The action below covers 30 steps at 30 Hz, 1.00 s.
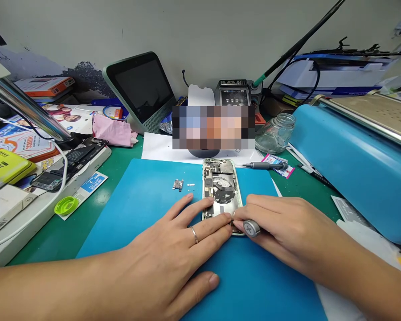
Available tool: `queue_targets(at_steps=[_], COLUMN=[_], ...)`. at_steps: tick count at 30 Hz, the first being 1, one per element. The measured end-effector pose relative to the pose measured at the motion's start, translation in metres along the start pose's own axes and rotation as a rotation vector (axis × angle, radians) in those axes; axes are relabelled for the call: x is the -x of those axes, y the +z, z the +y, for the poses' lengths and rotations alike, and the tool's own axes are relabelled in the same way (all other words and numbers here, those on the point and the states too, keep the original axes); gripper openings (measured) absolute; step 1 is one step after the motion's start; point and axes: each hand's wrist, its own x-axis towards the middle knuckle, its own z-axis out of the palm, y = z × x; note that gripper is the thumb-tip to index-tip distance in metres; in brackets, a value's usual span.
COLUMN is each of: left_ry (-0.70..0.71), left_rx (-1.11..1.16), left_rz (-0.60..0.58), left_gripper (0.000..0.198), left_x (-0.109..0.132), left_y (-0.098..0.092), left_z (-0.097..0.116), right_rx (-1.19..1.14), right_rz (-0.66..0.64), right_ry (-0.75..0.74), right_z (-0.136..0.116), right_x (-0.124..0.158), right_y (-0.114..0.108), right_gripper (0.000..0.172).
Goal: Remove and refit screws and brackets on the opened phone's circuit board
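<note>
An opened phone (221, 185) lies with its internals exposed on a blue mat (143, 205). My left hand (183, 240) rests flat on the mat, fingers stretched out, fingertips pressing the phone's lower left edge; a ring is on one finger. My right hand (280, 227) is closed around a small screwdriver (251, 228), its round grey cap toward me and its tip at the phone's lower end. A small loose part (178, 184) and a tiny metal piece (190, 184) lie on the mat left of the phone.
A second screwdriver (265, 166) lies behind the phone. A glass jar (276, 133), a tilted tablet (141, 91) and a soldering station (234, 92) stand at the back. A blue machine (354, 165) fills the right. Another disassembled phone (70, 162), a green cap (66, 205) and boxes are left.
</note>
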Motion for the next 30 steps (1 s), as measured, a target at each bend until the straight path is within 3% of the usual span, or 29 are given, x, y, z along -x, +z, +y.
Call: queue_targets(at_steps=[10, 18, 30], left_ry=[-0.004, -0.004, -0.007], left_rx=[-0.018, -0.009, -0.022], left_rz=[-0.015, -0.008, -0.029], left_gripper=[0.076, 0.073, 0.070], left_x=[0.001, 0.001, 0.000], left_y=[0.001, 0.000, 0.000], left_z=[0.000, -0.001, 0.000], right_rx=[0.047, 0.161, 0.160], right_rz=[-0.024, 0.034, 0.050], right_ry=[0.014, -0.066, -0.062], right_z=[0.001, -0.003, 0.001], right_x=[0.001, 0.001, 0.002], right_y=[-0.003, 0.007, 0.009], right_gripper=[0.008, 0.025, 0.024])
